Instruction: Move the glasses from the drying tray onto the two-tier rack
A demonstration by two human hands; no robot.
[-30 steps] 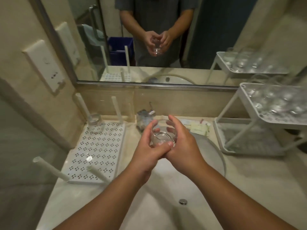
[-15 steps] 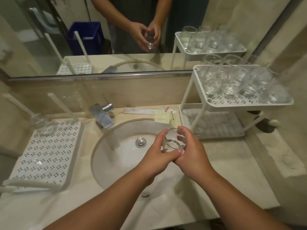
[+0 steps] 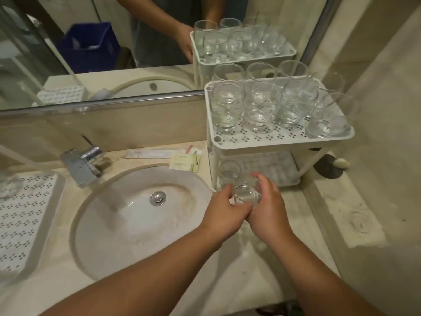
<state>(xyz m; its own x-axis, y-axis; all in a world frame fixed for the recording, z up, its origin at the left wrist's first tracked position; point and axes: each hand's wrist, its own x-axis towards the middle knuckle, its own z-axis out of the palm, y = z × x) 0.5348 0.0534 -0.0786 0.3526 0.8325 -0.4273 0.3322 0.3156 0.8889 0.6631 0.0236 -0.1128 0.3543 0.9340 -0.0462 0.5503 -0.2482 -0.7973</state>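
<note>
- Left hand [image 3: 224, 207] and right hand [image 3: 268, 205] curl round one glass [image 3: 246, 190] from either side, cradling it, likely for a steady carry.
- It hangs just before the two-tier rack [image 3: 271, 142]'s lower shelf, beside a glass already there [image 3: 229, 171]; the top tier looks full.
- The drying tray [image 3: 29, 215] sits far left, across the sink [image 3: 136, 215].

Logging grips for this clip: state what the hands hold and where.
Both the left hand and right hand hold one clear glass, fingers curled round its sides.
</note>
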